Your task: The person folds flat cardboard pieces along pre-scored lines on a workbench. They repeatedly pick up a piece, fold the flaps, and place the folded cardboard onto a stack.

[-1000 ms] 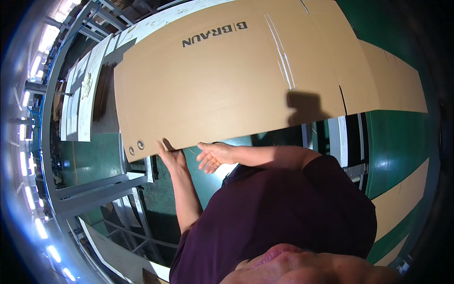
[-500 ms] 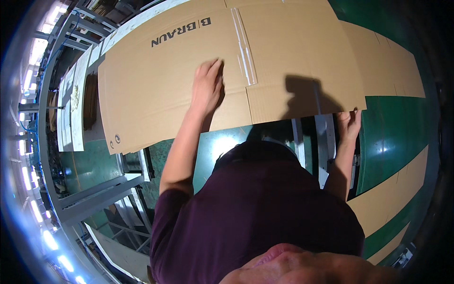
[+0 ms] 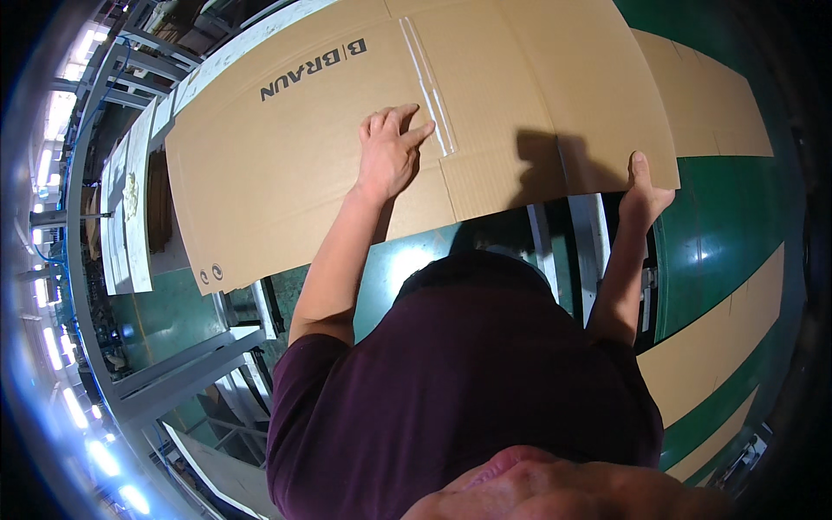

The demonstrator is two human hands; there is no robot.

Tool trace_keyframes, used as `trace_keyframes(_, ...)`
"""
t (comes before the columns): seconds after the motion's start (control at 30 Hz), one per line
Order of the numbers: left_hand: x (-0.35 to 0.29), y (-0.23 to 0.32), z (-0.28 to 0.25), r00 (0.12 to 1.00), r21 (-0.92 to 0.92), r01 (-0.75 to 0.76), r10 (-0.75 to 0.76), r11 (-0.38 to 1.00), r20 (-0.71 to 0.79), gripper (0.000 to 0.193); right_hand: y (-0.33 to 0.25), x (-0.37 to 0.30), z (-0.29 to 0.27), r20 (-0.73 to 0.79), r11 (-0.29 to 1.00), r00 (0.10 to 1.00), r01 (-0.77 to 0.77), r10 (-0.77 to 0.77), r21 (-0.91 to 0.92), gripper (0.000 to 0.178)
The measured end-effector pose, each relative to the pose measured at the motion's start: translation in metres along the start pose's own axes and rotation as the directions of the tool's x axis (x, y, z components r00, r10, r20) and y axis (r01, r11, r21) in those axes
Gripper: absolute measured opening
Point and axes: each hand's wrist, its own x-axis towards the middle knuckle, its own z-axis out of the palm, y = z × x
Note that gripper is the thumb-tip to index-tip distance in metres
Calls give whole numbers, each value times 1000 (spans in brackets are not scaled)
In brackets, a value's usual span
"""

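Brown corrugated box blank spans upper ctr of frame. R hand, mid-right, pinches its lower-right corner, thumb on top. L hand, upper ctr, has a half-wide grip w/ nothing in it, fingertips on the blank just beside the white stripes. Prob. best: L pressing flat, light; R supporting the corner evenly, so nothing creases.

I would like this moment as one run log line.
left hand: over flattened cardboard carton, beside white stripes | right hand: gripping carton's near right corner, thumb on top
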Motion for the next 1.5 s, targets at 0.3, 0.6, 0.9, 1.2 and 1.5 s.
trace_keyframes(0.3, 27, 37, -22, 952, -981, 182, -236, -70, 194, 40, 2, -7, 4, -21, 994, 994, 108, -107, 29, 25)
trace_keyframes(0.6, 209, 185, 43, 992, -734, 102, -126, 671, 23, 91, -18, -20, 14, 50, 983, 982, 185, -185, 0, 33)
trace_keyframes(0.9, 55, 139, -34, 900, -583, -269, 416, 767, 133, 57, -33, -21, 27, 262, 776, 803, 590, -536, -223, 28)
trace_keyframes(1.2, -70, 60, -23, 976, -29, -217, 218, 976, 27, 20, -34, -77, 87, 818, 684, 330, 722, -471, 102, 47)
trace_keyframes(1.5, -77, 45, 4, 955, -136, -287, 272, 948, -118, 15, 12, -114, 119, 938, 459, 11, 874, -348, 160, 32)
